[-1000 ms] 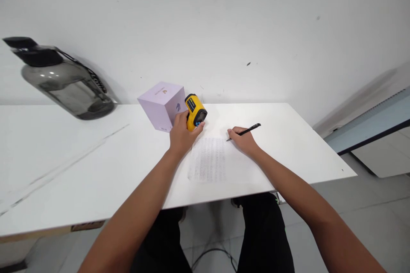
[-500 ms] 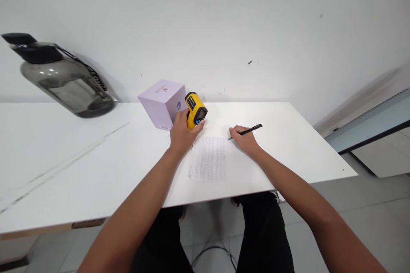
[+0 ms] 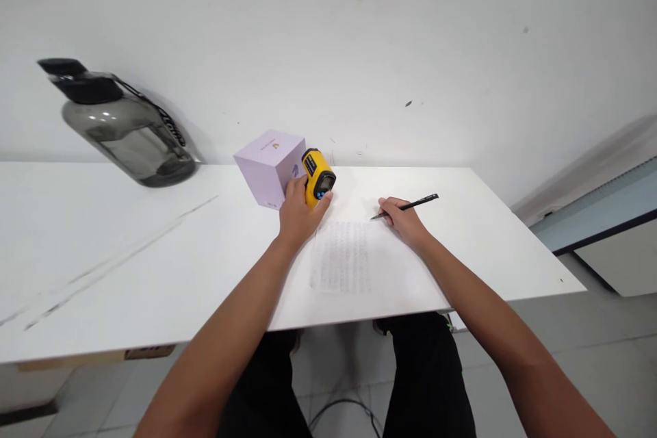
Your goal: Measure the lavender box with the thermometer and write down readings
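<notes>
Yellow thermometer gun is the thing being gripped near the middle of the white surface, toward its far edge. Going from the left, a dark smoky water jug with a black lid and strap is standing at the far left of the surface, close to the white wall. Faint grey streaks are running across the bare surface between the jug and the near edge. Further right, a pale lilac cube box is sitting with one corner turned toward the camera, and the thermometer gun is resting just beside its right face, touching or nearly touching it. The left hand is wrapping closed around the lower handle of the thermometer gun, the thumb lying against its left side, while the yellow body and its dark screen with blue buttons are showing above the fingers. Just in front of and between both hands, a sheet of paper covered in rows of faint writing is lying flat on the surface. The right hand is resting at the paper's far right corner, closed in a writing grip on a black pen, whose tip is touching the sheet's top edge while its far end is pointing right.
</notes>
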`<state>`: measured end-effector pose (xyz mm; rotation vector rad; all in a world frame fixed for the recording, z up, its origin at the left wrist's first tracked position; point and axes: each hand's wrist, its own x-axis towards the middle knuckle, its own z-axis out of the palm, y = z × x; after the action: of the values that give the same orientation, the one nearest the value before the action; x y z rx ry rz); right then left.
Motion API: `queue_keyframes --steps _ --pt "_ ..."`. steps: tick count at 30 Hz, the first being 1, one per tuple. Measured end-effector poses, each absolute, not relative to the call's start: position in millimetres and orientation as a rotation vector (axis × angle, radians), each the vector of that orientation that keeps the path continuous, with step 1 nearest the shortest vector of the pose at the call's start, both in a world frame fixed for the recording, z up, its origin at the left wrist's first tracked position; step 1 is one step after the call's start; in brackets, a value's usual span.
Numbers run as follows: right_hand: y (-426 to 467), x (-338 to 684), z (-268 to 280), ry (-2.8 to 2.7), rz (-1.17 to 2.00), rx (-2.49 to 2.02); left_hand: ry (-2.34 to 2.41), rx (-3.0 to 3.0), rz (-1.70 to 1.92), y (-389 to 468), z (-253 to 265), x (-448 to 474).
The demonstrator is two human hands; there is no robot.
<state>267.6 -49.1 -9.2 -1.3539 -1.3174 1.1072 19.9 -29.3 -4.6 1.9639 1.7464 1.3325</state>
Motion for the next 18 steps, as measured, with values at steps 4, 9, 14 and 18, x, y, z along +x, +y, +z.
queue_keyframes --steps 4,9,14,18 --pt "-49.8 268.3 -10.1 -1.308 1.134 -1.319 1.716 1.993 1.344 -30.6 -4.9 18.8" --pt "-50.9 267.9 -14.6 -1.358 1.099 -1.321 1.714 2.009 1.327 -31.9 -4.1 18.3" --pt "-49.9 268.4 -16.3 -1.344 1.100 -1.311 1.686 2.007 1.340 -31.3 -3.6 17.8" --pt "-50.4 268.5 -15.9 -1.331 1.115 -1.301 1.665 1.965 1.402 -29.7 -4.9 17.8"
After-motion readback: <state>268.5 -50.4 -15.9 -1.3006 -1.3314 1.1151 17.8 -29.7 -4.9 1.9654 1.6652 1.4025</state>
